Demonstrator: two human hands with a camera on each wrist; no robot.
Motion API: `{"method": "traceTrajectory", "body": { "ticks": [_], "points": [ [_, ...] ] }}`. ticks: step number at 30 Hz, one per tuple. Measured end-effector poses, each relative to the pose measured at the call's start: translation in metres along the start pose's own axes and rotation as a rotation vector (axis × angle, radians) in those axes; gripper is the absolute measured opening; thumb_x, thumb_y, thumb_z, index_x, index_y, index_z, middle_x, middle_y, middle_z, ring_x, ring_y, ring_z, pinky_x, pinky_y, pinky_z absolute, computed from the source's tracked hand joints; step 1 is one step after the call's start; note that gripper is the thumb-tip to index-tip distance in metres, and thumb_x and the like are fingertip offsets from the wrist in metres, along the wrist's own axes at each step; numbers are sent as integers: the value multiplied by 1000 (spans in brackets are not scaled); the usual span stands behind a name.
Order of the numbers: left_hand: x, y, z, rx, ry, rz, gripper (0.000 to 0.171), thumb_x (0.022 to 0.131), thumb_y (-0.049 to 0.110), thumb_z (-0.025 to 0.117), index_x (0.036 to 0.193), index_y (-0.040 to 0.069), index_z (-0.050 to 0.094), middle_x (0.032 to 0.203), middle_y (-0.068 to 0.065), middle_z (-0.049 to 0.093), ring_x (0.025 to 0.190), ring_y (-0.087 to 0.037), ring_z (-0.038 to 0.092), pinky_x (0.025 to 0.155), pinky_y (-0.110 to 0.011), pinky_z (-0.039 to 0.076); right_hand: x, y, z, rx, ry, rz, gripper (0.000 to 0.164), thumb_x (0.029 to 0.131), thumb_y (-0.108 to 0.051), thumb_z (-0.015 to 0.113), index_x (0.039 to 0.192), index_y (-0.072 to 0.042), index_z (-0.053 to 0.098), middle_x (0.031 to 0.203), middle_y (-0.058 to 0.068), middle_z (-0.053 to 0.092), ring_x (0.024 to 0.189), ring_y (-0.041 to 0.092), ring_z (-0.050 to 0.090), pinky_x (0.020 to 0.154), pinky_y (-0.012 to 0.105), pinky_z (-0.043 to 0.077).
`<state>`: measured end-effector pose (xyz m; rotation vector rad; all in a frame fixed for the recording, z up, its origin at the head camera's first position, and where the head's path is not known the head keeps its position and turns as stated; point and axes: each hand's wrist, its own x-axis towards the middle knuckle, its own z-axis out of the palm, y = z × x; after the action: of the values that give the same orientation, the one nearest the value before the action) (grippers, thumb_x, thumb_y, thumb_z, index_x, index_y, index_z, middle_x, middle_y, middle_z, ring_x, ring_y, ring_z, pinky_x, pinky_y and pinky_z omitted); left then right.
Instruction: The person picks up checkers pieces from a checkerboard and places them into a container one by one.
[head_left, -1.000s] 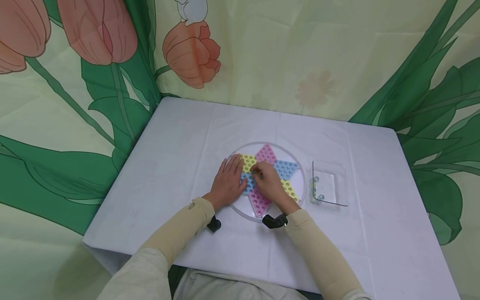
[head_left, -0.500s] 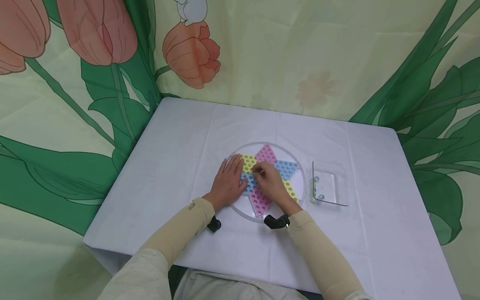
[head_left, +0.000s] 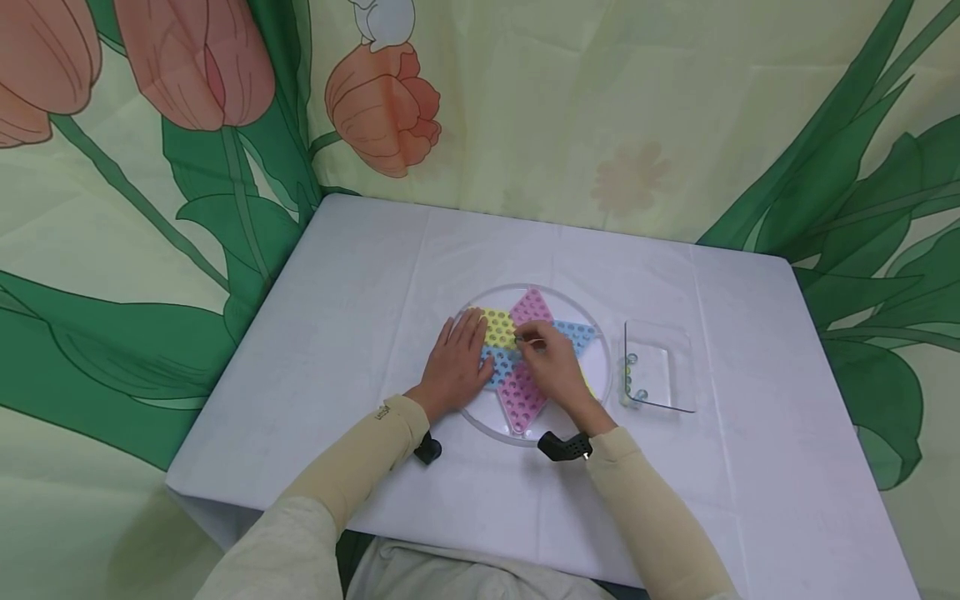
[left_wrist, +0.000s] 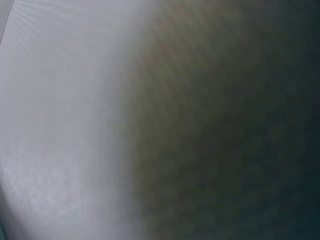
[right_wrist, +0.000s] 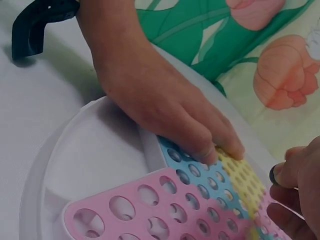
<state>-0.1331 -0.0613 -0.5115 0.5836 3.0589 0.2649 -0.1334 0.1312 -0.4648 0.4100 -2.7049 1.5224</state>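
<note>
A star-shaped Chinese checkers board, perforated in pink, blue and yellow, sits on a round clear base in the head view. My left hand rests on its left side, fingers extended over the yellow and blue parts. Over the middle of the star, my right hand pinches a small dark round piece, which looks like a marble in the right wrist view. Most of that piece is hidden by the fingers. The left wrist view shows only a blurred sleeve and pale cloth.
To the right of the board stands a clear square box with several marbles along its left side. Both stand on a white-clothed table. A tulip-print backdrop hangs behind it.
My right hand has shifted slightly to the right over the board, still pinching the small piece, and uncovered more of the middle holes. The left hand has stayed in place.
</note>
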Motion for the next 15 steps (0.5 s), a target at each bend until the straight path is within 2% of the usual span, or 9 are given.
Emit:
{"method": "traceTrajectory", "body": {
  "ticks": [15],
  "points": [
    [0, 0, -1, 4, -12, -1, 71, 103, 44, 30, 159, 5, 13, 168, -11, 8, 156, -25, 4, 128, -44, 3, -6, 0, -22, 6, 92, -24, 16, 95, -6, 63, 111, -4, 65, 109, 11, 69, 104, 24, 66, 92, 35, 57]
  ]
}}
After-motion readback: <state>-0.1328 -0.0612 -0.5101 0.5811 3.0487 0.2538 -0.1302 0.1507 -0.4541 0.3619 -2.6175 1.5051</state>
